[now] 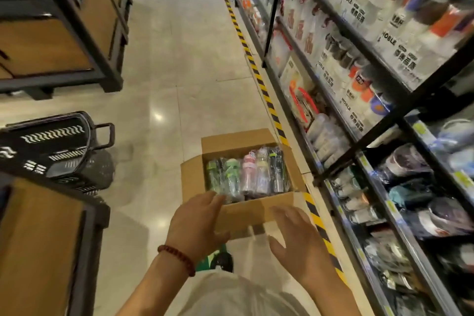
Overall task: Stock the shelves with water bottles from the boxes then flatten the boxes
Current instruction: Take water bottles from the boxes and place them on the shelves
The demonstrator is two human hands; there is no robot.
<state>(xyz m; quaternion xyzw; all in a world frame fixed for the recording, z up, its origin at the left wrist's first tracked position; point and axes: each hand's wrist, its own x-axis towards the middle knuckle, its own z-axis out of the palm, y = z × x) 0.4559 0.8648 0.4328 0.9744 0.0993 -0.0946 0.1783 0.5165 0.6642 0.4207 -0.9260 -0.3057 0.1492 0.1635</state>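
Observation:
An open cardboard box (pixel 252 213) sits on the aisle floor beside the shelving, its flaps folded out. Inside lie several plastic-wrapped water bottles (pixel 247 174) in green, pink, pale and dark colours. My left hand (pixel 197 223) reaches over the box's near left corner with fingers extended, fingertips at the wrapped bottles. My right hand (pixel 295 236) hovers over the near flap, fingers spread and holding nothing. The shelves (pixel 379 120) on the right carry rows of bottles and cups.
A yellow-black hazard stripe (pixel 259 79) runs along the shelf base. Black shopping baskets (pixel 51 151) stand on the left between two wooden display units (pixel 51 41). Tiled floor (pixel 179 59) stretches ahead down the aisle.

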